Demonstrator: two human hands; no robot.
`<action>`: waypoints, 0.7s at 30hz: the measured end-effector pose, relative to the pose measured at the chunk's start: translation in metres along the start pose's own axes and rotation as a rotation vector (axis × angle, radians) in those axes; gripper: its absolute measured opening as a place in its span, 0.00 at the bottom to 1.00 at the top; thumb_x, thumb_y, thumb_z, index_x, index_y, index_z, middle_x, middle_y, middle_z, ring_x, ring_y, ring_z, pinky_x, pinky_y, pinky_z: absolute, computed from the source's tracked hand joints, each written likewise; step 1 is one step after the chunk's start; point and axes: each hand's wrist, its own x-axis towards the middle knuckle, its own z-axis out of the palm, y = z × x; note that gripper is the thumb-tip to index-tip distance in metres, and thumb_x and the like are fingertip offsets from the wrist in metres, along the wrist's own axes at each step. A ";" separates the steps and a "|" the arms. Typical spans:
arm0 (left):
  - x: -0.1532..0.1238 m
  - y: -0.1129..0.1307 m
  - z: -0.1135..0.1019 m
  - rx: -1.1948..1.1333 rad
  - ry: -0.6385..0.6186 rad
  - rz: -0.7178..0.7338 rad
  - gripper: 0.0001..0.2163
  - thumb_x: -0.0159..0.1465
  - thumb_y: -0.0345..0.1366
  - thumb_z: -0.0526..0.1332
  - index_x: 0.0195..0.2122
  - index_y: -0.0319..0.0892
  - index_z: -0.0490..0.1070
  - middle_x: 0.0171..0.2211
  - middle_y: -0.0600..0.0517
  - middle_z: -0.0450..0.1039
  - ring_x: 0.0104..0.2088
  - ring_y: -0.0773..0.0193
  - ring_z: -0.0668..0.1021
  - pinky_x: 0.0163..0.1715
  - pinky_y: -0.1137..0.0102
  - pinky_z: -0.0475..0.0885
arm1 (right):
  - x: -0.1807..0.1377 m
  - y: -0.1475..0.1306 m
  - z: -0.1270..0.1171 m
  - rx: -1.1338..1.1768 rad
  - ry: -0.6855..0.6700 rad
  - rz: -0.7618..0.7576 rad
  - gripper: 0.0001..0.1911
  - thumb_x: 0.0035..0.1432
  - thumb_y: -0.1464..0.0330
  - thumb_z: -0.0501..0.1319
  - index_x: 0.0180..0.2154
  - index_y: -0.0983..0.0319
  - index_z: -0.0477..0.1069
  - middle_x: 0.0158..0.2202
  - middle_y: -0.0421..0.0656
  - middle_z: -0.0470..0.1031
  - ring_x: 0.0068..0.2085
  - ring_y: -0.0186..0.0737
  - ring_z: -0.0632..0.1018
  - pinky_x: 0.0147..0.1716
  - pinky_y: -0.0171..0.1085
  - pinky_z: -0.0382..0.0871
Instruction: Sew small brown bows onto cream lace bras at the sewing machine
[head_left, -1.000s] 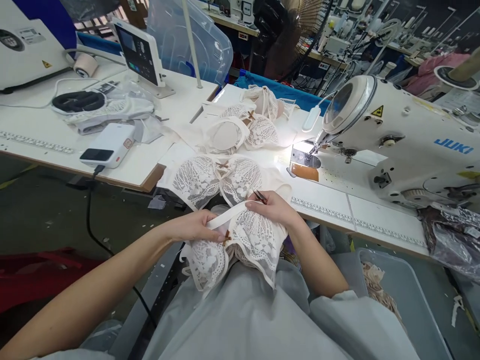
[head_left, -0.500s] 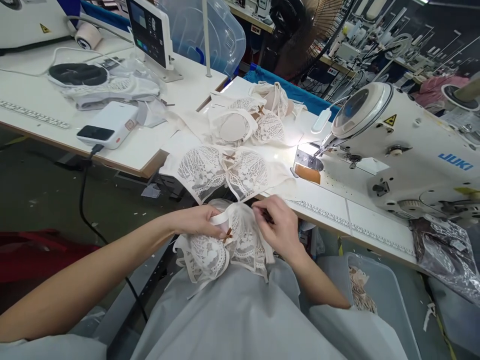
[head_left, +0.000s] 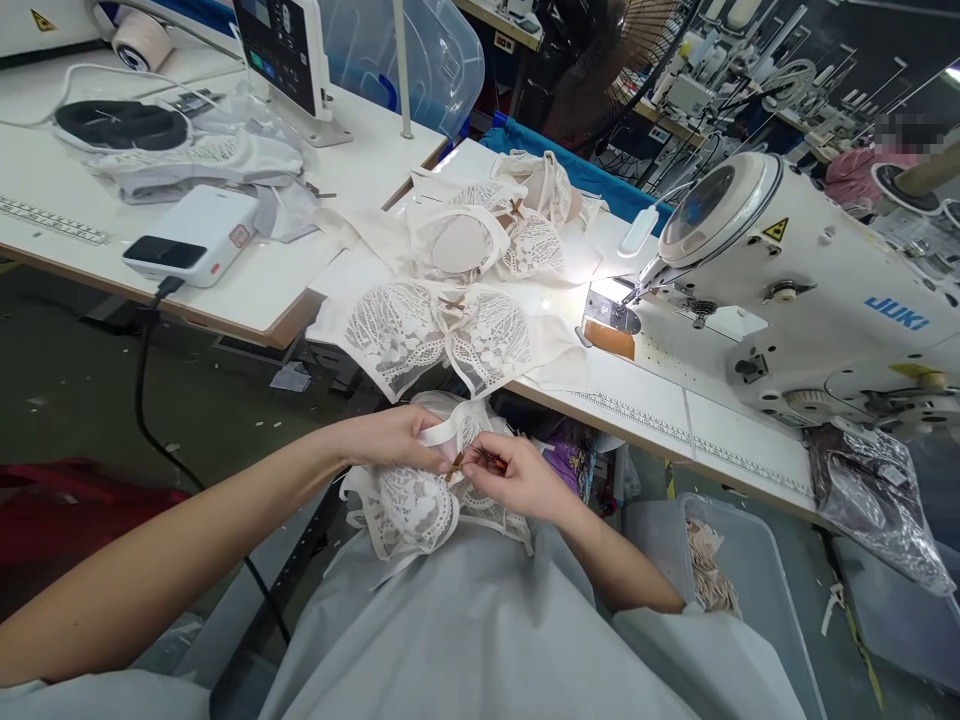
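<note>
A white lace bra (head_left: 416, 505) lies gathered over my lap. Its upper edge is pinched between the thumb and fingers of my left hand (head_left: 401, 440), beside a small brown bow (head_left: 454, 466) at the centre. My right hand (head_left: 521, 480) is closed round small thread snips (head_left: 489, 458), dark with a bit of orange, mostly hidden by the fingers. The tips of the snips are at the bow; whether they touch it I cannot tell. A second lace bra (head_left: 480, 335) is spread along the table edge just beyond my hands.
More bras (head_left: 529, 245) are heaped behind on the table. At right stands a JUKI sewing machine (head_left: 825, 260), its lamp lit. A white box device (head_left: 191, 235) with a cable sits at left. A clear bin (head_left: 765, 550) with beige pieces is below right, under a plastic-wrapped bundle (head_left: 877, 500).
My right hand has moved left and in, from the bra's right cup to the bow, and the snips now show in it. My left hand keeps its hold. The view has shifted slightly.
</note>
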 end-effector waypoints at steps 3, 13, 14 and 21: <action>0.001 -0.003 0.000 -0.021 -0.004 0.005 0.18 0.48 0.50 0.73 0.28 0.40 0.74 0.24 0.55 0.69 0.27 0.69 0.69 0.27 0.75 0.62 | 0.002 0.001 0.001 0.174 -0.031 0.055 0.10 0.53 0.61 0.63 0.30 0.61 0.67 0.26 0.37 0.64 0.27 0.31 0.63 0.27 0.33 0.57; 0.004 -0.008 -0.001 -0.028 0.002 -0.010 0.18 0.50 0.50 0.73 0.32 0.40 0.77 0.27 0.54 0.70 0.28 0.68 0.69 0.26 0.75 0.62 | 0.005 0.001 0.001 0.245 -0.017 0.155 0.14 0.50 0.57 0.65 0.29 0.60 0.66 0.24 0.37 0.64 0.26 0.32 0.62 0.24 0.33 0.55; 0.004 -0.008 -0.001 -0.030 0.004 -0.013 0.18 0.49 0.49 0.73 0.31 0.40 0.77 0.27 0.54 0.70 0.28 0.68 0.69 0.26 0.75 0.62 | 0.006 0.001 0.001 0.250 -0.019 0.156 0.14 0.50 0.57 0.65 0.29 0.60 0.66 0.24 0.37 0.64 0.26 0.32 0.62 0.24 0.33 0.54; 0.006 -0.008 0.001 -0.042 0.021 -0.034 0.18 0.48 0.49 0.73 0.27 0.40 0.73 0.24 0.56 0.67 0.26 0.69 0.67 0.26 0.74 0.61 | 0.007 0.004 0.002 0.277 -0.053 0.130 0.14 0.50 0.57 0.64 0.29 0.61 0.66 0.23 0.35 0.62 0.25 0.31 0.60 0.24 0.33 0.53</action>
